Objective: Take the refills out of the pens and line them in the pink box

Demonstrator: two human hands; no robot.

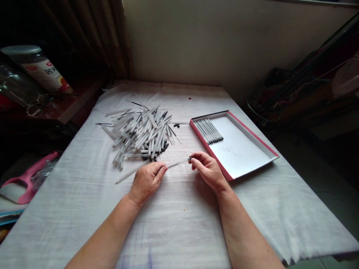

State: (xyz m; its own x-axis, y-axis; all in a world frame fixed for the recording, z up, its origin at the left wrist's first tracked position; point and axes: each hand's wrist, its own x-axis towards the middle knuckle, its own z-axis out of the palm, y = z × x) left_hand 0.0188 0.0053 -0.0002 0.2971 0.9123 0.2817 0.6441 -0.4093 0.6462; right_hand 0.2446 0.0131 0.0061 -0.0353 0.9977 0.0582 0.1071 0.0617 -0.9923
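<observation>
Between my hands stretches a slim clear pen (179, 163), with a dark stretch inside it near the left fingers. My left hand (147, 183) is closed around its left part, which the fist hides. At the other end, the thumb and fingers of my right hand (207, 171) pinch a small black tip. A translucent pen barrel (129, 175) runs out behind my left hand; whether it touches the hand I cannot tell. Just beyond lies a heap of translucent barrels (137, 129), mixed with dark thin refills (103, 124) and small black plugs (161, 151).
Right of the heap, a shallow red-edged box (246, 149) holds a neat row of pens (208, 130) with black ends. Several black bits (176, 125) lie between heap and box. Left of the cloth-covered table (84, 194) are a pink-handled object (26, 179) and a lidded jar (42, 71).
</observation>
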